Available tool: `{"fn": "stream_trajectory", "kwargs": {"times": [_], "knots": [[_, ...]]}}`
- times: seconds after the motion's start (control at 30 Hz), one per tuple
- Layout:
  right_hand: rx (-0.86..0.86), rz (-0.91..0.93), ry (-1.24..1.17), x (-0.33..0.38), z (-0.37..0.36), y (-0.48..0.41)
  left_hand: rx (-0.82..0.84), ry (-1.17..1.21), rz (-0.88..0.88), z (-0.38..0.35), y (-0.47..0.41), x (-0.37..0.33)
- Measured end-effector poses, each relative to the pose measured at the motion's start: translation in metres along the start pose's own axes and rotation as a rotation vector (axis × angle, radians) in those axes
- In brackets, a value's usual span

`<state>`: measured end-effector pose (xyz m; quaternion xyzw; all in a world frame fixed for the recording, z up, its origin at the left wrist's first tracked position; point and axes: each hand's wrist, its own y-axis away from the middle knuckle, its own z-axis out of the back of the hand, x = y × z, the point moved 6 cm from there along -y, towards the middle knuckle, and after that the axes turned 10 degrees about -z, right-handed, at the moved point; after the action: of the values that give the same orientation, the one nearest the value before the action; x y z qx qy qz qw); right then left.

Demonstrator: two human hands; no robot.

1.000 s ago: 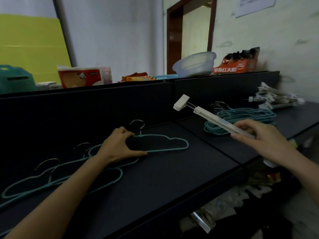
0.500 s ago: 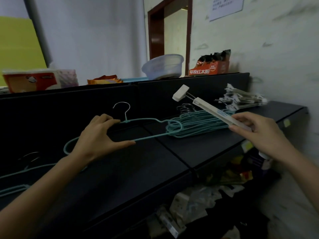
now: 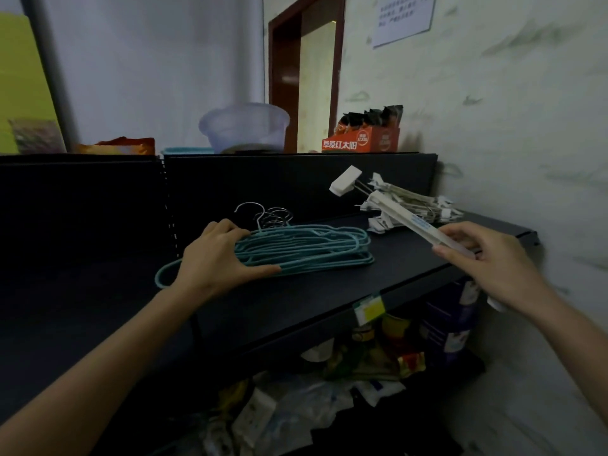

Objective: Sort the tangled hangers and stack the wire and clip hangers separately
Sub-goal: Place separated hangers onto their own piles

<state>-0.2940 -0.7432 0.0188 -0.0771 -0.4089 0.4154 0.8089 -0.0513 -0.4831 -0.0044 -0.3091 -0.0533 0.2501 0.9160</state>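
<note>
Left fingers (image 3: 223, 228) grip wire hanger (image 3: 157, 277) on stack (image 3: 312, 255) — right fingers (image 3: 450, 253) pinch clip hanger (image 3: 404, 222), clip pile (image 3: 414, 202) behind

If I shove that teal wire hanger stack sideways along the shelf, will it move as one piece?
Probably not cleanly. The teal wire hanger stack is loose thin loops, visibly uneven, so layers would likely slide apart. The crowded metal hooks may snag each other. It looks light; the left hand gripping it should steady it.

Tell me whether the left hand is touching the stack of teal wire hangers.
Touching. The head view shows the left hand holding the near end of the stack of teal wire hangers, thumb along its front wires.
</note>
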Motion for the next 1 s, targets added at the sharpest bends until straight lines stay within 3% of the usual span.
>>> {"fn": "stream_trajectory", "kwargs": {"times": [0.27, 0.57, 1.0], "knots": [[0.008, -0.008, 0.018, -0.03, 0.005, -0.027, 0.009, -0.046, 0.057, -0.035, -0.052, -0.021], [0.024, 0.016, 0.025, -0.049, -0.004, -0.067, 0.244, -0.104, 0.109, -0.064, -0.076, -0.016], [0.031, 0.109, 0.092, -0.088, -0.005, -0.165, 0.132, -0.178, -0.178, -0.06, -0.18, -0.094]]}}
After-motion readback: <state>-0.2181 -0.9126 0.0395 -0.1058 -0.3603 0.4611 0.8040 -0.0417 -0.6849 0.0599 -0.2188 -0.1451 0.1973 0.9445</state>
